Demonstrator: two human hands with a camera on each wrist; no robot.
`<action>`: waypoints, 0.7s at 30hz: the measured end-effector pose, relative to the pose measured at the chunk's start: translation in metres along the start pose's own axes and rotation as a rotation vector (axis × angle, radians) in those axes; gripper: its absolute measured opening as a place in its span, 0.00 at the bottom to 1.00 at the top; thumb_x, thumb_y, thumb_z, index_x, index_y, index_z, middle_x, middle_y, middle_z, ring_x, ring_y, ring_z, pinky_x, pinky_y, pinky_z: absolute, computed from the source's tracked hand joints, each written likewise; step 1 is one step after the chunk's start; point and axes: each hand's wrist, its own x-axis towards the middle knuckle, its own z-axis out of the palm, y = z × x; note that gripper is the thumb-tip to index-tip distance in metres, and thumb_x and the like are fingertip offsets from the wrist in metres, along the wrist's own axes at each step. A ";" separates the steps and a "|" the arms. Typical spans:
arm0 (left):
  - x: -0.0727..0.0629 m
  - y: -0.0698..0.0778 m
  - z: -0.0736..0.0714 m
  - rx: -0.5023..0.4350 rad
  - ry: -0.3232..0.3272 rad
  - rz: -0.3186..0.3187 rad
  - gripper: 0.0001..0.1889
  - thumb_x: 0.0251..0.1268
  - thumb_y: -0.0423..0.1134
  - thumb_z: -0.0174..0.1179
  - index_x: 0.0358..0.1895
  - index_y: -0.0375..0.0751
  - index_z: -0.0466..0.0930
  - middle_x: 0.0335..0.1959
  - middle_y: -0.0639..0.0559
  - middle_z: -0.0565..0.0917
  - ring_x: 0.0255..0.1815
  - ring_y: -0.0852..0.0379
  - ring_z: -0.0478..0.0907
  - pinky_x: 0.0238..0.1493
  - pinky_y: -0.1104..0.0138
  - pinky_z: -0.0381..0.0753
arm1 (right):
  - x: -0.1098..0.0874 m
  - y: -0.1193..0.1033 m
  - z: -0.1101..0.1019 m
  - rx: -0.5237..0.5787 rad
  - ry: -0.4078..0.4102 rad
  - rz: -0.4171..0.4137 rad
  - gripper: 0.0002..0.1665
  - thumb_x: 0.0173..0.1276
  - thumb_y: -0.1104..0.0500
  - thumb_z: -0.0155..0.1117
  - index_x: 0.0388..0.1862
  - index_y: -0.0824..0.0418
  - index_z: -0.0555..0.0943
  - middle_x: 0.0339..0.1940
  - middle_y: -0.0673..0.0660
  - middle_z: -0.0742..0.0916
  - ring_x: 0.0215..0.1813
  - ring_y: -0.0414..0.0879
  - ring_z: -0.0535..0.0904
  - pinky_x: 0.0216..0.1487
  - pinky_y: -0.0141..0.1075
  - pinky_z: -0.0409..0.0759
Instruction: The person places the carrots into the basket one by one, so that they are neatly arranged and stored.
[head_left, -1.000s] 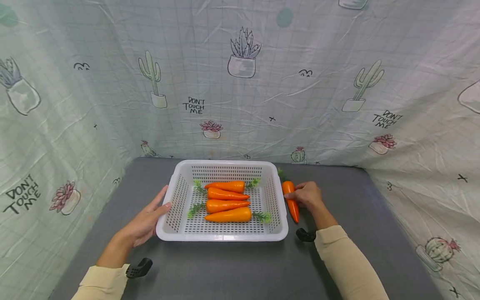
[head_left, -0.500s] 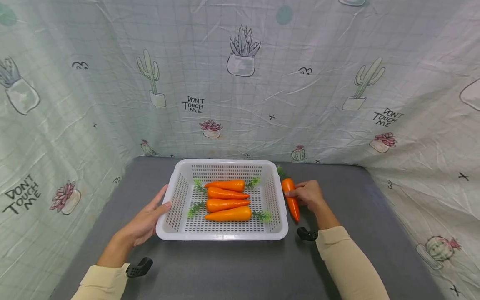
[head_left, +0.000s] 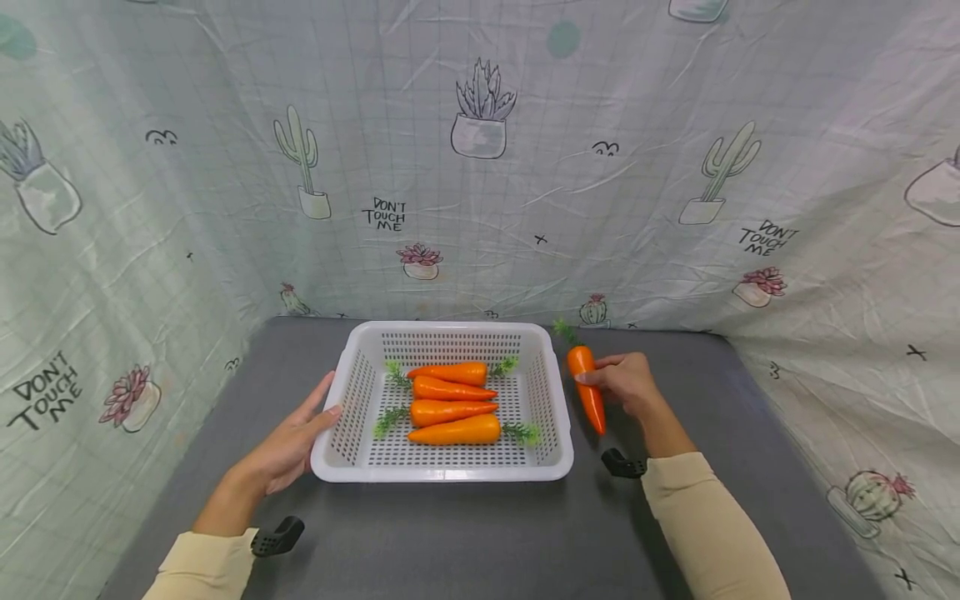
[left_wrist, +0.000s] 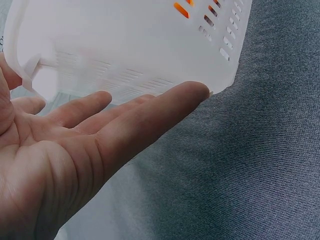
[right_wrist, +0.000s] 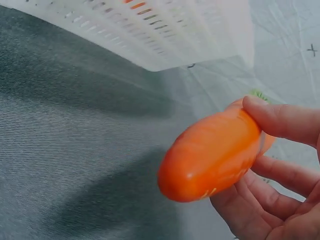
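A white slotted plastic basket [head_left: 442, 476] rests on the dark table, with several orange carrots [head_left: 453, 412] with green tops lying crosswise in it. My left hand [head_left: 288, 446] holds the basket's left side, thumb at the rim and fingers extended along the outer wall. In the left wrist view the fingers [left_wrist: 160, 112] reach under the basket wall [left_wrist: 115, 40]. To the right of the basket, my right hand [head_left: 626, 383] pinches another carrot [head_left: 587, 392] between thumb and fingers. The right wrist view has this carrot [right_wrist: 210, 155] tip toward the camera, raised off the table, its shadow below.
The dark grey cloth-covered table [head_left: 450, 542] extends in front of the basket and to its right. Behind and at both sides hangs a pale printed curtain [head_left: 525, 192]. A dark wrist device [head_left: 277, 537] sits on my left wrist and another [head_left: 622, 463] on my right.
My right hand has lifted the carrot beside the basket and shifted it slightly to the right and away from the basket wall. The left hand and basket stay in place.
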 end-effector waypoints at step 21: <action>0.000 0.000 0.000 0.002 -0.001 0.004 0.41 0.87 0.51 0.44 0.82 0.76 0.22 0.86 0.31 0.43 0.79 0.20 0.56 0.53 0.42 0.84 | -0.017 -0.032 -0.008 0.012 -0.073 -0.056 0.39 0.60 0.58 0.82 0.67 0.72 0.78 0.56 0.70 0.89 0.37 0.47 0.91 0.50 0.50 0.88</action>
